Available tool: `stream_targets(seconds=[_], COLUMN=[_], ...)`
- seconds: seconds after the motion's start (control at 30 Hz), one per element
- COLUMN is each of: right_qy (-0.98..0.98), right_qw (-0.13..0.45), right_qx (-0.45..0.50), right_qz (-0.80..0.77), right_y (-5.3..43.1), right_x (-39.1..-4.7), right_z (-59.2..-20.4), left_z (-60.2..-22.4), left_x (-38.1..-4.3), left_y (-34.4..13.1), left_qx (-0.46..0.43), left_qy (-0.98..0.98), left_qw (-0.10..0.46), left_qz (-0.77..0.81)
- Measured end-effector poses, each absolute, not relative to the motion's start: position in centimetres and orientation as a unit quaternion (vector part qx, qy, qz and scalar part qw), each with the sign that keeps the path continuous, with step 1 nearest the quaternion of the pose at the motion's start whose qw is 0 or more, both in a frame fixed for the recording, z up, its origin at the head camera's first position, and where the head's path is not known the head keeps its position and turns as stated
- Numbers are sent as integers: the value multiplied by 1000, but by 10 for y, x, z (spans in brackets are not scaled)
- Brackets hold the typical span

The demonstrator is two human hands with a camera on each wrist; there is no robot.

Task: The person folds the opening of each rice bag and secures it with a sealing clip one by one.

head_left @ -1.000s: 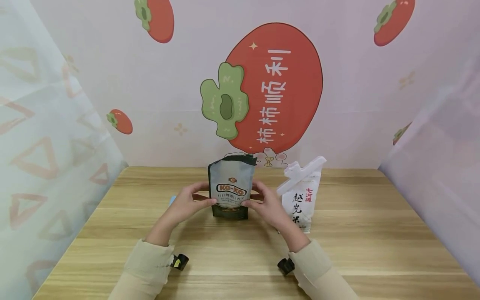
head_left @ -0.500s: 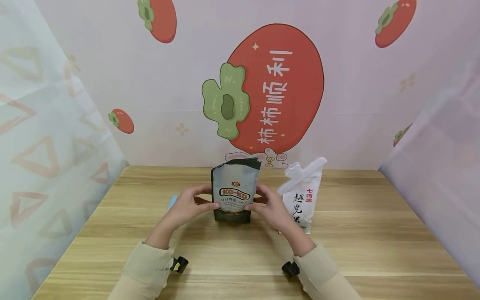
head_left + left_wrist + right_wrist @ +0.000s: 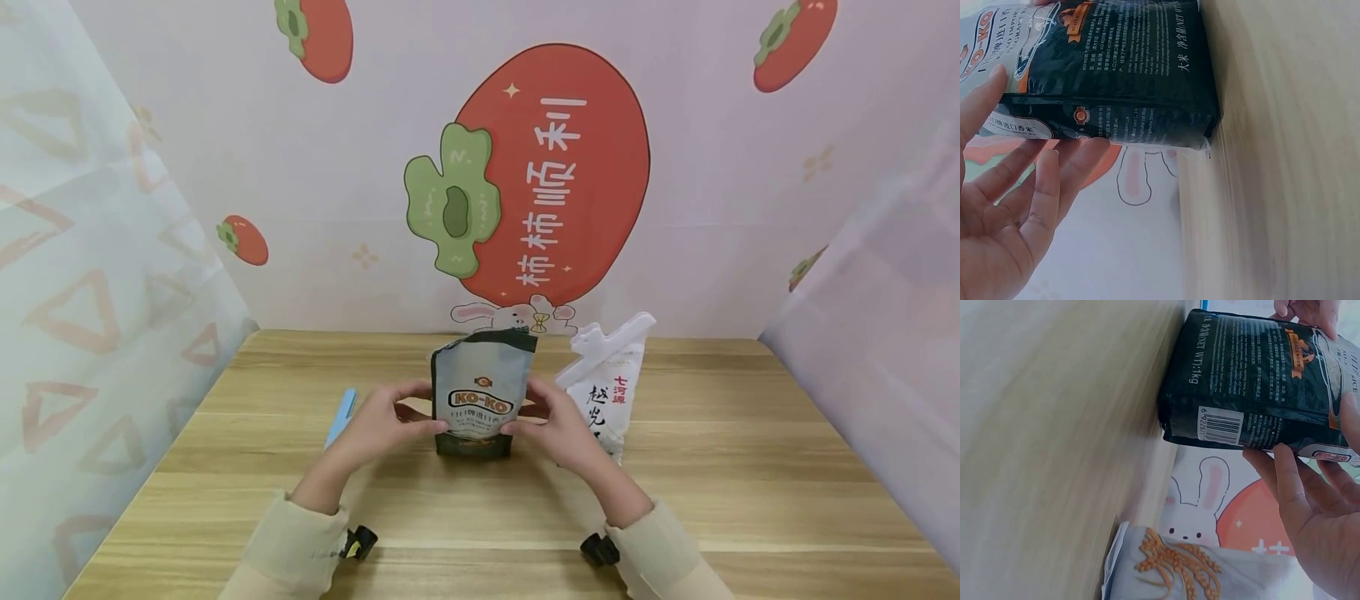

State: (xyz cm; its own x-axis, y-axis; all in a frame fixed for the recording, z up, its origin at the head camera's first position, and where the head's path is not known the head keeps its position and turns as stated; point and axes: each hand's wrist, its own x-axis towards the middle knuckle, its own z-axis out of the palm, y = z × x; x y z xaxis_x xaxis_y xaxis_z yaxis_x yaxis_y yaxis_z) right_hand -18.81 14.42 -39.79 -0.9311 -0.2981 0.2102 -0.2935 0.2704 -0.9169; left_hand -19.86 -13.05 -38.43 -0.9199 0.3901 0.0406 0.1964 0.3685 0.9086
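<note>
A dark green and silver KO-KO rice bag (image 3: 482,392) stands upright near the middle of the table, its top edge slanted. My left hand (image 3: 390,423) grips its left side, thumb on the front and fingers toward the back. On the opposite side my right hand (image 3: 557,425) holds it the same way. In the left wrist view the bag (image 3: 1129,69) has its base right at the tabletop, with the left hand's fingers along its side. The right wrist view shows the bag's barcode side (image 3: 1220,425) and the right hand (image 3: 1316,500) against it.
To the right stands a white rice bag (image 3: 619,392) with a white sealing clip (image 3: 600,346) across its top, partly hidden by the right forearm. A light blue strip-like thing (image 3: 342,417) lies left of the left hand. A printed cloth wall (image 3: 337,283) rises behind the table.
Both hands have moved the KO-KO bag a little to the right and toward me. More of the blue strip shows beside the left hand, and the right forearm covers more of the white bag.
</note>
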Motion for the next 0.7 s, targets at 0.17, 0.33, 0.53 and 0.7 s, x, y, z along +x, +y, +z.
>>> stream_targets(seconds=[0.17, 0.33, 0.53, 0.7], right_qy=[803, 804, 805, 805], right_qw=[5, 1, 4, 15], right_qx=[-185, -196, -202, -193], right_qz=[-566, -562, -558, -560], right_y=[151, 157, 164, 168], right_x=[-182, -175, -165, -160], right_z=[-399, -399, -399, -398], left_z=[-384, -384, -383, -384], left_x=[-193, -187, -179, -176], left_y=[-125, -120, -115, -112], left_qx=[181, 178, 179, 182], left_qy=[820, 826, 830, 829], left_qw=[97, 103, 105, 106], left_qz=[534, 525, 517, 519])
